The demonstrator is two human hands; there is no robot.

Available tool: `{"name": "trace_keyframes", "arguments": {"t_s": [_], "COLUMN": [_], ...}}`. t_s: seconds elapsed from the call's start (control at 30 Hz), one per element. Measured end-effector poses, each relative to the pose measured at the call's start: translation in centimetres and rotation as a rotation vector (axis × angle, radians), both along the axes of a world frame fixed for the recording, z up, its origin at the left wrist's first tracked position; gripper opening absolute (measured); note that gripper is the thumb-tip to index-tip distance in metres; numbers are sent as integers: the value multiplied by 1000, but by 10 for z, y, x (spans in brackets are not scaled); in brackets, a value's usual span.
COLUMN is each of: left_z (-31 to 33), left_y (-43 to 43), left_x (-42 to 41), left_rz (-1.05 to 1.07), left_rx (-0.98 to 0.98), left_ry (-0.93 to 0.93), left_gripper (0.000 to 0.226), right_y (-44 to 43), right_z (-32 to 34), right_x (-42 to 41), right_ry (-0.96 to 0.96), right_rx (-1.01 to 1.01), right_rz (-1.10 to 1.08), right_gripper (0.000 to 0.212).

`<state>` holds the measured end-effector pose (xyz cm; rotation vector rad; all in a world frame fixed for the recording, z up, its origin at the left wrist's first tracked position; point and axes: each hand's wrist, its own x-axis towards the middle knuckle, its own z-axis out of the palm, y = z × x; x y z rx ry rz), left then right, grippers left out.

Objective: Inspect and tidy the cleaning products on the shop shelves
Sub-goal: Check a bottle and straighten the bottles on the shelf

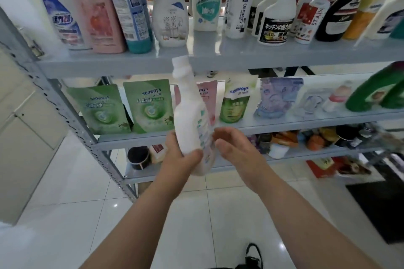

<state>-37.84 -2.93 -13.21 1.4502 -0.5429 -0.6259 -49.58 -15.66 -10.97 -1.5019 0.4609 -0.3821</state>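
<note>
A white cleaner bottle (192, 113) with a capped neck is held upright, tilted slightly left, in front of the grey metal shelves. My left hand (181, 157) grips its lower body, thumb across the front. My right hand (236, 148) is beside the bottle's right edge with straight fingers touching its label side. Above, the upper shelf (218, 59) carries a row of white, pink, teal and black bottles, with a gap beside a white bath-cleaner bottle (170, 17).
The middle shelf (273, 123) holds green Seaways refill pouches (148, 105), a pink pouch, a blue pouch and green jugs (378, 91). Lower shelves carry jars and mixed packets. A slotted grey upright (72, 116) stands at left. Below are white floor tiles and a dark mat (380, 205).
</note>
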Motion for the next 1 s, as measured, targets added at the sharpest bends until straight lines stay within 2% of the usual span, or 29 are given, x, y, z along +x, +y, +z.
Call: {"name": "trace_keyframes", "arguments": {"t_s": [0.07,0.1,0.17,0.27,0.3,0.37,0.47,0.6,0.63,0.7,0.8,0.93,1.0], "left_z": [-10,-11,-8,-9,-9,-9,-8,-9,-10,-13,-12,-14,-21], "left_y": [5,7,7,0,-2,-7,-17,-36,-42,-54,-68,-86,-93], "left_x": [-2,-7,-15,-22,-26,-35,-57,-93,-99,-107,-112,-121,-127], "left_rz": [-104,-129,-70,119,162,170,-42,-303,-326,-336,-314,-171,-99], "left_rx": [-183,-216,-160,32,87,122,86,13,11,60,100,109,89], "left_ry": [264,336,380,410,441,546,817,1120,1110,971,814,596,549], "left_gripper": [85,83,63,26,24,30,33,68,72,72,67,61,64], "right_y": [-1,-2,-2,-3,-3,-7,-19,-38,-45,-61,-86,-113,-122], "right_z": [-5,-8,-13,-22,-24,-31,-34,-33,-33,-35,-34,-28,-27], "right_x": [-3,-5,-8,-13,-16,-20,-28,-45,-49,-58,-72,-86,-91], "right_ry": [60,83,103,108,100,47,88,105,104,115,123,114,112], "right_rx": [16,5,-1,-29,-16,125,310,454,445,365,211,35,-32], "right_rz": [9,24,-4,-104,-107,-79,-19,43,16,-45,-91,-60,-38], "right_gripper": [34,34,36,59,62,57,55,89,97,107,97,74,70]}}
